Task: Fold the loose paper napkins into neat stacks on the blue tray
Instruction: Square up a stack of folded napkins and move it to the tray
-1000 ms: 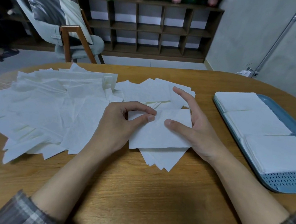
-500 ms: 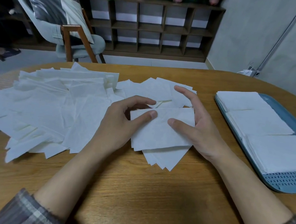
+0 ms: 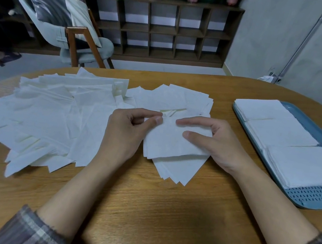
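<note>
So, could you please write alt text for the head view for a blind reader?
A person's left hand and right hand hold a white napkin mid-fold on a wooden table. Loose napkins spread to the left; a blue tray with three folded stacks sits on the right.

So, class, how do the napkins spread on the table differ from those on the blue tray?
The loose napkins lie scattered, overlapping at odd angles; the tray napkins sit in three squared stacks. The loose napkins rest on the wooden table, the tray napkins on the blue tray. Both are white paper.
</note>
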A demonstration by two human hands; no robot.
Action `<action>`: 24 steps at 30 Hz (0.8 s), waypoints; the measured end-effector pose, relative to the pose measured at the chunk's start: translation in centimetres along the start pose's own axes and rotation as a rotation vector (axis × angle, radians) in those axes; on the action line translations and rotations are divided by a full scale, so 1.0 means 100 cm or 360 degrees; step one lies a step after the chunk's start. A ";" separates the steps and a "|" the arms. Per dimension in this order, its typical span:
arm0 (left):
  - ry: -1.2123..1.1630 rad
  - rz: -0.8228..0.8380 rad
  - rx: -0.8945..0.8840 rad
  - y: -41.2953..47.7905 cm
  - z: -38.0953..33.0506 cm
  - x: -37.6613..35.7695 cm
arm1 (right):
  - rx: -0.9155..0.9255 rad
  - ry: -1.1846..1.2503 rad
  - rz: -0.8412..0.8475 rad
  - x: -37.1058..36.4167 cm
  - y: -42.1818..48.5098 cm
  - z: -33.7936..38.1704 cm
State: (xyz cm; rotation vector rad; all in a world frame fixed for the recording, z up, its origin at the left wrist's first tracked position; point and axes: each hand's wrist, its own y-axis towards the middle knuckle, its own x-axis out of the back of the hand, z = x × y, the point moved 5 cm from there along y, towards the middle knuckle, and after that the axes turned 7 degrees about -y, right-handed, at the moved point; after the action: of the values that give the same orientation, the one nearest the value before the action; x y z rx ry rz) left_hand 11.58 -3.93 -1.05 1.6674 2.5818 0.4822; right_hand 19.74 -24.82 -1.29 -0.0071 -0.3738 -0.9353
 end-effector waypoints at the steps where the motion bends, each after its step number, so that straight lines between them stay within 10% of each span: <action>1: -0.0013 0.0007 -0.0004 0.000 0.000 0.000 | -0.0004 -0.0023 -0.0018 0.001 0.000 -0.001; 10: 0.0399 0.0129 -0.0151 -0.004 0.002 -0.009 | -0.0063 -0.0036 -0.0624 0.027 0.004 -0.013; 24: 0.0746 0.0983 0.0036 -0.014 0.009 -0.025 | -0.0064 -0.0211 -0.0669 0.028 0.002 -0.008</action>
State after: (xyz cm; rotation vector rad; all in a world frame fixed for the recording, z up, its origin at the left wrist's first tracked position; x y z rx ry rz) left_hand 11.59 -6.51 -2.69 2.6295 2.2635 0.9673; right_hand 21.60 -27.03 -1.12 -0.0282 -0.4897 -1.3621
